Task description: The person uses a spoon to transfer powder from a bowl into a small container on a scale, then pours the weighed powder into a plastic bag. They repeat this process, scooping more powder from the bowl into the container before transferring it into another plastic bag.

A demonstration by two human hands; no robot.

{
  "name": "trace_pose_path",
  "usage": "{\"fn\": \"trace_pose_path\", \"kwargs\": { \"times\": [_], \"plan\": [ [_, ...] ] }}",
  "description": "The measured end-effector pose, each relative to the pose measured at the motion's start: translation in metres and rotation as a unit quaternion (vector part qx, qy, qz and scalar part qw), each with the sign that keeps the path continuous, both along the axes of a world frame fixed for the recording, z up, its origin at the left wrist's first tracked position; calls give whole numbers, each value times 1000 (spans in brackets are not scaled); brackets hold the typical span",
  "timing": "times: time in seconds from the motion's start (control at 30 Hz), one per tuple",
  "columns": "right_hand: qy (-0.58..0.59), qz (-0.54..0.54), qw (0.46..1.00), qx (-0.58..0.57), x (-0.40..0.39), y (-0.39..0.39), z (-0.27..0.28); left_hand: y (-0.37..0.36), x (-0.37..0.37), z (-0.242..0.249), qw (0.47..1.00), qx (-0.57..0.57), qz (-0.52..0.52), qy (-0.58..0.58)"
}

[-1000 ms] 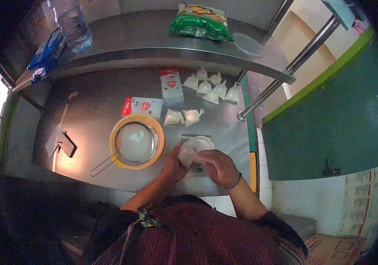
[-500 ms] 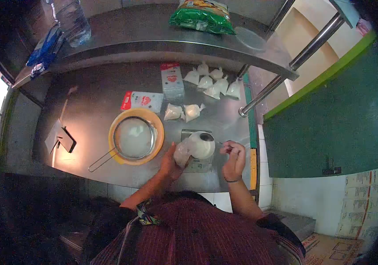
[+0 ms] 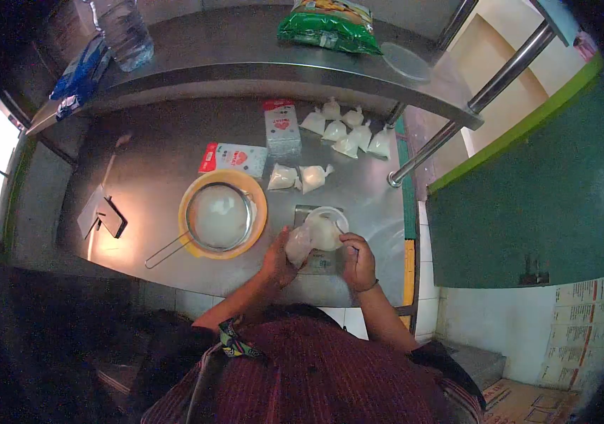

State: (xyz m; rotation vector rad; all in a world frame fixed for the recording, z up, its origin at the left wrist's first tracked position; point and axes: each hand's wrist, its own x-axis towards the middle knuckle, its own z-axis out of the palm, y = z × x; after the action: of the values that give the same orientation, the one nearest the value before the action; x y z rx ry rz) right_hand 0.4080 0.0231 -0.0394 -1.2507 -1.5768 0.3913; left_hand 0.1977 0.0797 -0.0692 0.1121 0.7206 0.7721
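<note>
My left hand [image 3: 278, 263] is closed around a clear plastic bag [image 3: 298, 245], which leans against the left side of a white bowl. That bowl [image 3: 316, 213] holds white powder and sits on what looks like a flat kitchen scale [image 3: 321, 266]. At the bowl's right edge, my right hand [image 3: 359, 263] grips a spoon [image 3: 340, 227] by its handle. The spoon's head is down in the powder and hard to see. Beyond the bowl lie two knotted bags of white powder [image 3: 312, 178].
A yellow basin [image 3: 262, 219] with a wire sieve [image 3: 187, 212] on it stands left. Behind are two red-and-white boxes [image 3: 282, 126] [image 3: 238, 159] and several knotted powder bags [image 3: 346, 146]. A small dark stand [image 3: 113, 218] is far left. An overhead shelf [image 3: 245, 68] carries a green packet [image 3: 327, 32].
My right hand has moved left and closer to the bowl. The spoon head, earlier raised over the bowl, is now down in the powder. The view has shifted slightly.
</note>
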Motion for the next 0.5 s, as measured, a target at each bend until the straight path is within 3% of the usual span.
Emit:
{"fn": "trace_pose_path", "kwargs": {
  "times": [0.13, 0.2, 0.23, 0.3, 0.43, 0.5],
  "plan": [
    [66, -46, 996, -43, -5, -2, -14, -2, 3, -4, 999, 40, 11, -10],
    [153, -143, 972, -105, -13, -6, -7, -2, 5, -1, 999, 41, 23, -4],
    [153, -142, 972, -107, -13, -6, -7, -2, 5, 3, 999, 22, 26, 11],
    [276, -135, 946, -103, -12, -3, -5, -3, 4, 6, 999, 4, 27, 26],
    [278, -148, 943, -108, -11, 1, -8, -4, 2, 2, 1000, 15, 7, 27],
    [334, -150, 924, -112, -13, 2, -7, -3, 1, -1, 999, 26, 19, 27]
  ]
}}
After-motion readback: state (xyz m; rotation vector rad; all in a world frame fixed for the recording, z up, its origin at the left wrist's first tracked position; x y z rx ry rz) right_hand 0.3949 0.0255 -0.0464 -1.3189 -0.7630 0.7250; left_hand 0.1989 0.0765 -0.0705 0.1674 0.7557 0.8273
